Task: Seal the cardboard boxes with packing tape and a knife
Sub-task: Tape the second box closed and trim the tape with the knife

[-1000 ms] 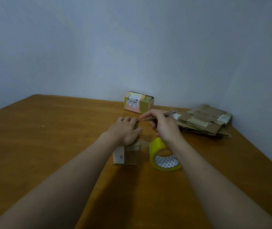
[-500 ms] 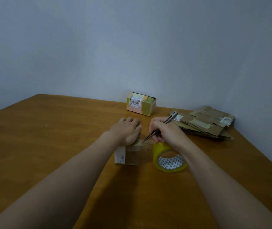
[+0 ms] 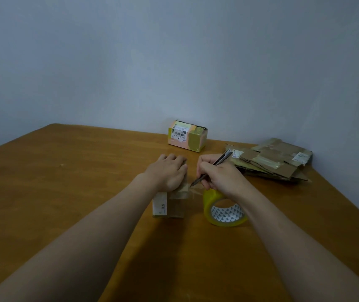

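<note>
Tipped down from level, the knife point(image 3: 217, 164), gripped by the right hand point(image 3: 220, 177), meets the taut strip point(image 3: 196, 191) between box point(image 3: 171, 204) and tape roll point(image 3: 210, 203); the flat left hand point(image 3: 169, 173) pins the box. Slicing close to the box seems best.

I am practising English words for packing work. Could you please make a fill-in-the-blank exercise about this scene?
The left hand rests on ____ of the small box.
The right hand holds the knife, whose tip is at the ____ stretched from that box to the yellow roll.
The flattened cardboard lies on the table's ____ side.
Missing words: top; tape; right.
</note>
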